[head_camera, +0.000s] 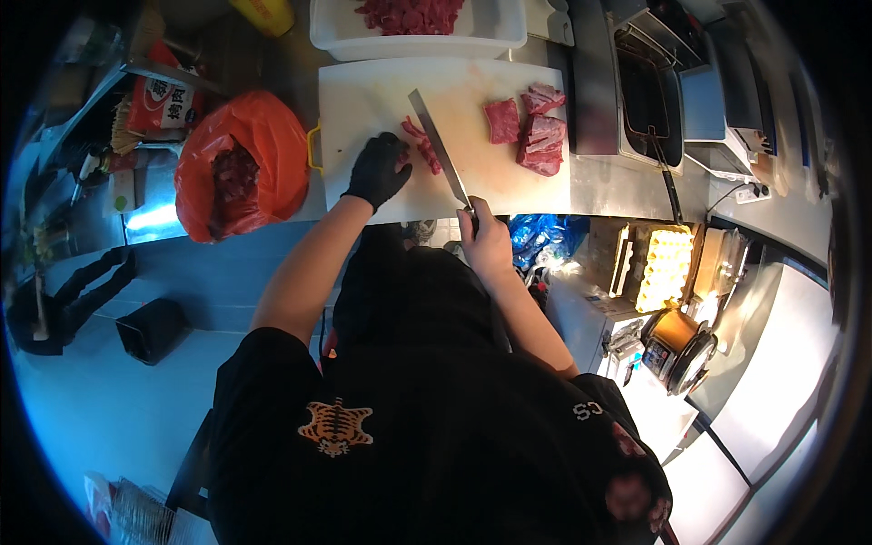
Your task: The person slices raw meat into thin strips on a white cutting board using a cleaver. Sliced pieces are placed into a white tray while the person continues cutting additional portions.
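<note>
My right hand grips the handle of a long broad-bladed kitchen knife, which slants across the white cutting board. Just left of the blade lie cut strips of raw red meat. My left hand, in a black glove, is on the board with its fingers curled around a piece of raw meat, mostly hidden. Toward the board's right end sit a small flat meat piece, a larger meat chunk and another chunk behind it.
An orange plastic bag holding dark meat stands left of the board. Behind the board is a white tub with cut meat. A fryer basket with a black handle is at right. Below it are egg trays and an electric cooker.
</note>
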Demonstrator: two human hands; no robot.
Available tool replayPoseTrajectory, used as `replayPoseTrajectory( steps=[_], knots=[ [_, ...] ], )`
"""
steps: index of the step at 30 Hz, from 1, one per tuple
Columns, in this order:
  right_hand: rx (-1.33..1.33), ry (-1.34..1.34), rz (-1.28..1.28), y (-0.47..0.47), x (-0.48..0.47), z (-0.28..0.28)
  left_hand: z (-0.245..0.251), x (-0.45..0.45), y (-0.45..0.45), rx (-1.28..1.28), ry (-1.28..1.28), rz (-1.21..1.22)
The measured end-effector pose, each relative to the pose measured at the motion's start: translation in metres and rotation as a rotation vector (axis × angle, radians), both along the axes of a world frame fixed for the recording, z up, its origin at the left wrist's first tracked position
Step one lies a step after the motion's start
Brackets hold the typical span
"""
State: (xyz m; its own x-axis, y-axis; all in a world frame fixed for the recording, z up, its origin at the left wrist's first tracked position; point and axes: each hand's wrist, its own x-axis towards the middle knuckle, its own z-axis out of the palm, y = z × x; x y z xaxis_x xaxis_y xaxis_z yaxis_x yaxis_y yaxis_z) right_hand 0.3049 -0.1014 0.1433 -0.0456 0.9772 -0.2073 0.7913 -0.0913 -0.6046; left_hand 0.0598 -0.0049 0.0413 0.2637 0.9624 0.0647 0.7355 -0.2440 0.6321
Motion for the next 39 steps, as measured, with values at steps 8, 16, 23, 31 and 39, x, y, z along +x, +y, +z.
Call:
replayPoseTrajectory(
  steps=[8,16,23,31,39],
  knots=[
    [0.057,0.035,0.018,-0.017,0.016,0.007,0.023,-0.057,-0.032,0.241,-0.15,0.281],
    [0.25,-0.163,0.157,-0.025,0.032,0.002,0.099,-0.193,-0.052,0.204,0.243,0.647],
    [0.366,-0.278,0.331,0.003,0.019,-0.011,0.11,0.01,-0.013,0.147,-0.018,-0.316],
    [0.31,-0.086,0.272,-0.029,0.038,0.011,0.023,-0.047,0.147,-0.016,-0.14,-0.012],
    [-0.529,1.126,-0.458,-0.077,0.065,-0.098,-0.032,0.033,0.052,-0.274,0.115,-0.202]
  ],
)
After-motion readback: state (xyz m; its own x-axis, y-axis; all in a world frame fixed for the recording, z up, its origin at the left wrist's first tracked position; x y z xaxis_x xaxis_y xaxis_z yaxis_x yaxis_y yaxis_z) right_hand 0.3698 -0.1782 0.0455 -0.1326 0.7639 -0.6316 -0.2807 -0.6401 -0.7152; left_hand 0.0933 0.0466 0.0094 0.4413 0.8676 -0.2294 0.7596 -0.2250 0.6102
